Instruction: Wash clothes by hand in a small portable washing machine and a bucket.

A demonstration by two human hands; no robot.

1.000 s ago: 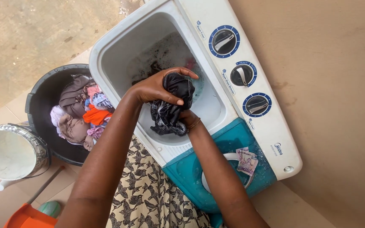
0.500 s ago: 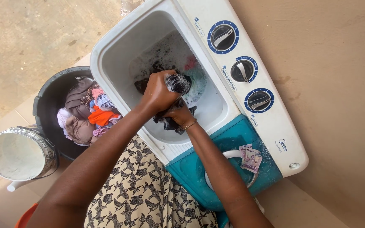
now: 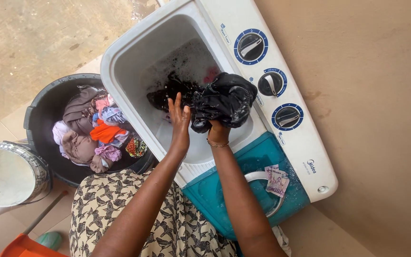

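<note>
A wet black garment (image 3: 225,100) hangs bunched over the open wash tub (image 3: 134,57) of a white twin-tub washing machine. My right hand (image 3: 216,128) grips the garment from below, mostly hidden by the cloth. My left hand (image 3: 179,116) is flat, fingers apart and pointing up, pressed against the garment's left side. Soapy water and more dark clothes (image 3: 170,93) lie in the tub beneath.
A black basin (image 3: 44,107) with several coloured clothes stands left of the machine. A metal bucket (image 3: 10,166) sits at far left. Three dials (image 3: 272,83) line the machine's panel. Wet paper notes (image 3: 277,180) lie on the teal spinner lid. An orange dustpan (image 3: 22,247) shows at the bottom left.
The black garment has been lifted out of the water and moved right. My left hand has let go of it and spread flat beside it.
</note>
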